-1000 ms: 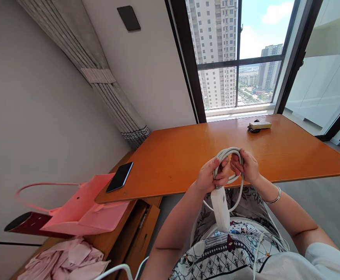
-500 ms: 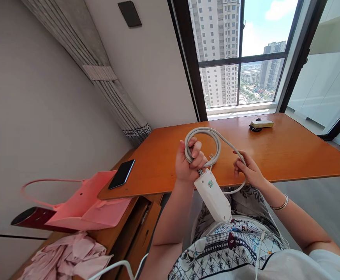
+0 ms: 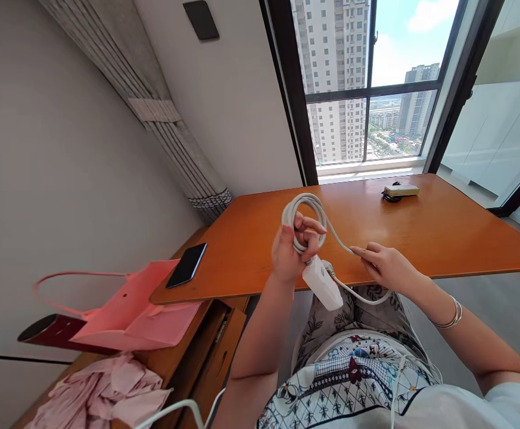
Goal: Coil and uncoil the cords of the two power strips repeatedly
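My left hand (image 3: pixel 292 253) is closed round a coil of grey-white cable (image 3: pixel 301 210), held up over the near edge of the orange wooden table (image 3: pixel 420 232). A white power strip (image 3: pixel 321 283) hangs from the coil just below that hand. My right hand (image 3: pixel 387 265) pinches the free run of the same cable, which comes off the coil, passes through its fingers and loops back below to the strip. Both hands are above my lap, close to the table's edge.
A black phone (image 3: pixel 187 265) lies on the table's left corner. A small cream device on a black cord (image 3: pixel 400 190) rests at the far side by the window. A pink bag (image 3: pixel 125 310) and pink cloth (image 3: pixel 103 393) lie on a lower wooden unit to the left.
My left hand lifted the coil up and left, away from my right hand. The loop got smaller and tighter, the strip tilted, and my right hand slid out along the cable.
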`<state>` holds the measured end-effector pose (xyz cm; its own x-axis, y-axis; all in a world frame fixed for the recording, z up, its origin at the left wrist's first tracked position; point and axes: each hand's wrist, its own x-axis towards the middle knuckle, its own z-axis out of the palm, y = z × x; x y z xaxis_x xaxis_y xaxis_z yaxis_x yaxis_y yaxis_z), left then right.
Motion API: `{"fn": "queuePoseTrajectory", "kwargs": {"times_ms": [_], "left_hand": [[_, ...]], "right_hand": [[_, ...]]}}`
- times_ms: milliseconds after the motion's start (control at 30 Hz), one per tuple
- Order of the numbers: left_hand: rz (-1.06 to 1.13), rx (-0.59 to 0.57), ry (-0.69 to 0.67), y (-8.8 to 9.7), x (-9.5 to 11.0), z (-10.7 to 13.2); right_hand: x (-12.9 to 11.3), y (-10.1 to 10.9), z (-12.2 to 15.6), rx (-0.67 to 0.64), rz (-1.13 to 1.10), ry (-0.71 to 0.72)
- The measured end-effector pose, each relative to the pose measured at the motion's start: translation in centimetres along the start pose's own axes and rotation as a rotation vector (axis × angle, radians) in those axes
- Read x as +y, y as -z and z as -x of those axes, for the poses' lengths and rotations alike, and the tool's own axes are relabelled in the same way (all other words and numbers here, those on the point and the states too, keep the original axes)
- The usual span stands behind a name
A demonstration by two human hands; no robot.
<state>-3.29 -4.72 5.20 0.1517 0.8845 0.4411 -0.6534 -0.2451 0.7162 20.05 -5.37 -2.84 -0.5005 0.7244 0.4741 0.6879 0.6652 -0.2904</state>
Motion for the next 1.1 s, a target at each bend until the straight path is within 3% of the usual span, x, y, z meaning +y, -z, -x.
{"fn": "queuePoseTrajectory", "kwargs": {"times_ms": [167, 300, 367, 500, 600, 700, 900, 1000, 1100], "left_hand": [[-0.139, -0.091, 0.0, -0.2, -1.6, 0.3], [-0.303, -0.253, 0.014, -0.4, -2.6, 1.0], [-0.398, -0.278, -0.003, -0.4, -2.9, 1.3], [-0.542, -0.234, -0.091, -0.3, -3.0, 1.5], [-0.675, -0.227, -0.109, -0.5, -2.9, 1.5], [-0.802, -0.226, -0.139, -0.5, -2.8, 1.4], [-0.906, -0.151, -0.216, 0.8, -2.6, 1.1], [-0.879, -0.082, -0.234, 1.1, -2.4, 1.0], [-0.844, -0.015, -0.203, 0.8, -2.3, 0.9]], "right_hand": [[-3.0, 2.5, -0.3, -0.17, 0.306, 0.195], [-4.6, 3.6, -1.0, -0.104, 0.319, 0.403], [-5.1, 3.9, -1.3, -0.047, 0.282, 0.439], [-6.0, 4.7, -1.7, -0.006, 0.1, 0.347], [-6.7, 5.4, -1.6, -0.051, -0.09, 0.235], [-6.8, 5.8, -1.3, -0.155, -0.321, 0.124], [-4.9, 5.0, -0.3, -0.478, -1.043, -0.161], [-3.8, 4.5, 0.3, -0.573, -1.083, -0.189], [-3.7, 5.1, 0.6, -0.44, -0.854, -0.157]]}}
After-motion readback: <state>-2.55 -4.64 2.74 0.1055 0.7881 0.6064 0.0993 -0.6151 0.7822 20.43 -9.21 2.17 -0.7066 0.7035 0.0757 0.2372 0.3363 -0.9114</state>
